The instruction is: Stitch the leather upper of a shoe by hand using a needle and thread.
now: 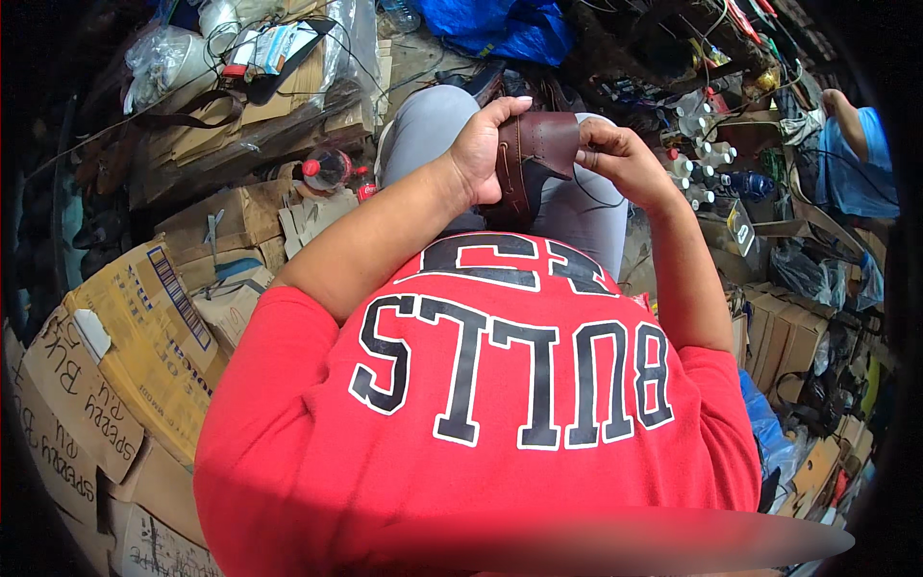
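Observation:
Above my lap, my left hand [478, 154] grips a dark brown leather shoe upper [540, 142] by its left side, with the thumb stretched along the top edge. Small punched holes run near that edge, and a tan lace runs down the piece. At the opposite side, my right hand [620, 159] pinches the leather's right edge between thumb and bent fingers. A thin dark strand curves below the right fingers; whether they hold it cannot be made out. The lower part of the upper lies in shadow between my knees.
Left of me stand cardboard boxes, one yellow [159, 327], and a red-capped bottle [327, 168]. Ahead lies a blue plastic sheet [495, 29]. Several small white-capped bottles [713, 154] crowd the right side. Beyond them shows another person's bare limb [846, 125] beside blue cloth.

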The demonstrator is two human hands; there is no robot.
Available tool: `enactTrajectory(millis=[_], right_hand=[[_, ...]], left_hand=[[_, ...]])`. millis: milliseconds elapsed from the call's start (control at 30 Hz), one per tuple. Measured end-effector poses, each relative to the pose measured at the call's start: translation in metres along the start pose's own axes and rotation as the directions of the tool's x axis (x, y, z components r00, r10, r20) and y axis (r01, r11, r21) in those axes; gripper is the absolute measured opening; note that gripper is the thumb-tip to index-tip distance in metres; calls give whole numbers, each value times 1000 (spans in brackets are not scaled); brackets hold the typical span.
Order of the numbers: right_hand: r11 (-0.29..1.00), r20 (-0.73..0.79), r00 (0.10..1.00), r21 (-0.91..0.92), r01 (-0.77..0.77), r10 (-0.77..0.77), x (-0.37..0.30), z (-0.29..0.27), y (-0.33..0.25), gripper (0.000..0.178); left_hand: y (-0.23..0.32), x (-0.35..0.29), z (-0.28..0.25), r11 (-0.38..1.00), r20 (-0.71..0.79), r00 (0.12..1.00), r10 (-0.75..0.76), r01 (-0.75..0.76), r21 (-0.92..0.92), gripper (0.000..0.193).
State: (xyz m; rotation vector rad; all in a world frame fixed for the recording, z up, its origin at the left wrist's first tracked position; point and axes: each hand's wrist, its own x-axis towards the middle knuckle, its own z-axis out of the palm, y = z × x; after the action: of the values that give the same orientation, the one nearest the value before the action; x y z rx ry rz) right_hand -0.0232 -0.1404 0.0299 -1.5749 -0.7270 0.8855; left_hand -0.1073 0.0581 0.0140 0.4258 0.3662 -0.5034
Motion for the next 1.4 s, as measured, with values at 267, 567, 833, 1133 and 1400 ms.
enactTrajectory(millis=[267,567,833,1133,1400], right_hand=[[982,34,997,175,-75,70,0,7,1,25],[982,64,993,154,-109,100,5,7,12,23],[893,-288,945,-450,6,-152,-6,-3,0,17],[410,17,815,-858,310,-579,4,40,-34,18],[333,53,746,-872,358,-664,19,66,-24,18]], left_hand=[[-1,5,3,998,-73,996,-45,48,49,41],[-5,9,5,990,-165,986,-18,41,138,36],[-1,11,-3,993,-53,997,-62,67,92,43],[-5,18,-16,1000,38,999,-27,27,-3,34],[-4,34,-42,998,123,990,-66,69,-16,24]])
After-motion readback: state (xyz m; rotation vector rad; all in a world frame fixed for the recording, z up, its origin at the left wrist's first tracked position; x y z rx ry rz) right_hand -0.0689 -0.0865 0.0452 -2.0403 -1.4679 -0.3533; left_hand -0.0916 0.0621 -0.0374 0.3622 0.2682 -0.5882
